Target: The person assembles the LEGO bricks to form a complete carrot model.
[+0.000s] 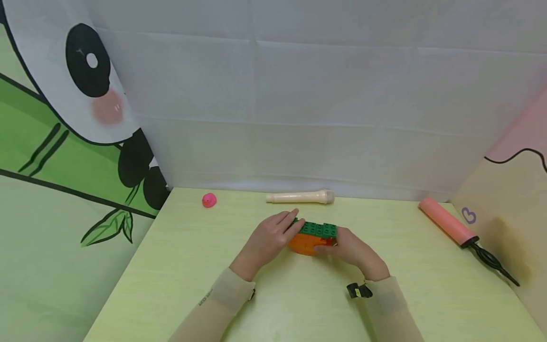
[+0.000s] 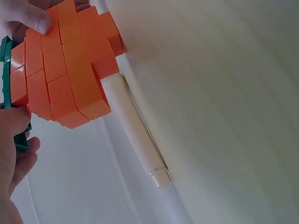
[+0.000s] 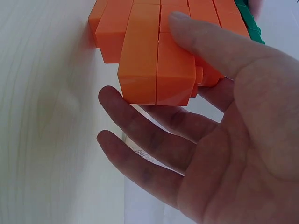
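A toy brick model of stepped orange bricks with a green studded layer on top stands between my hands over the middle of the table. My left hand pinches the green layer at its left end; in the left wrist view the thumb lies on one side and fingers on the other. On the opposite side my right hand holds the orange bricks, its thumb pressed on their near face. In the right wrist view two of its fingers are spread away from the bricks. Part of the model is hidden behind the hands.
Behind the model, a cream-coloured rod with a wider end lies along the table's back edge. A small pink toy sits at the back left. Far right, a pink cylinder with a black tapered end lies near the side panel.
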The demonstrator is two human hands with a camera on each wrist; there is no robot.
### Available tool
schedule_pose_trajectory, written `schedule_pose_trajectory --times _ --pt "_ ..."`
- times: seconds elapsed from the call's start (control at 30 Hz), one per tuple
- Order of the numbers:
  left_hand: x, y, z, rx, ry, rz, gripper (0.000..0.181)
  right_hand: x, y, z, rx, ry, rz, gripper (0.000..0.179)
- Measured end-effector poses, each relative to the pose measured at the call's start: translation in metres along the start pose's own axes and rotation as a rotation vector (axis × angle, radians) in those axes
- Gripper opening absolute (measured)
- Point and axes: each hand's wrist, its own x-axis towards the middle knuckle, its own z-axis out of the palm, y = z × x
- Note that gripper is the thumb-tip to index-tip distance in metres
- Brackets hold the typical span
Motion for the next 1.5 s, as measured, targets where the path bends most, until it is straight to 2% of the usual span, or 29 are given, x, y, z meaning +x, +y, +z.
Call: schedule_pose_trajectory --times 0.4,0.67,0.83,1.07,1.17,1.33,1.5 --pt "0.000 0.001 0.003 -0.052 0.043 -0.028 0.042 0.000 0.000 0.000 0.006 -0.002 0.011 0.045" --pt "0.000 0.002 0.001 -0.064 0.047 -0.051 0.038 0.001 0.000 0.000 0.022 0.001 0.026 0.046" --pt "0.000 0.002 -0.001 -0.097 0.030 -0.083 0.038 0.001 0.000 0.001 0.026 -0.004 0.050 0.047" --pt "0.002 0.001 -0.007 -0.212 -0.031 -0.161 0.044 0.001 0.000 0.001 0.007 0.007 0.055 0.046" --pt "0.005 0.002 -0.005 -0.250 -0.049 -0.141 0.043 0.001 0.001 0.001 0.007 0.006 0.029 0.046" --pt "0.010 0.006 -0.001 -0.261 -0.056 -0.077 0.037 0.000 0.002 0.000 -0.004 0.002 -0.027 0.047" --pt "0.012 0.007 0.000 -0.271 -0.057 -0.075 0.035 0.001 0.002 0.000 -0.019 0.000 -0.044 0.047"
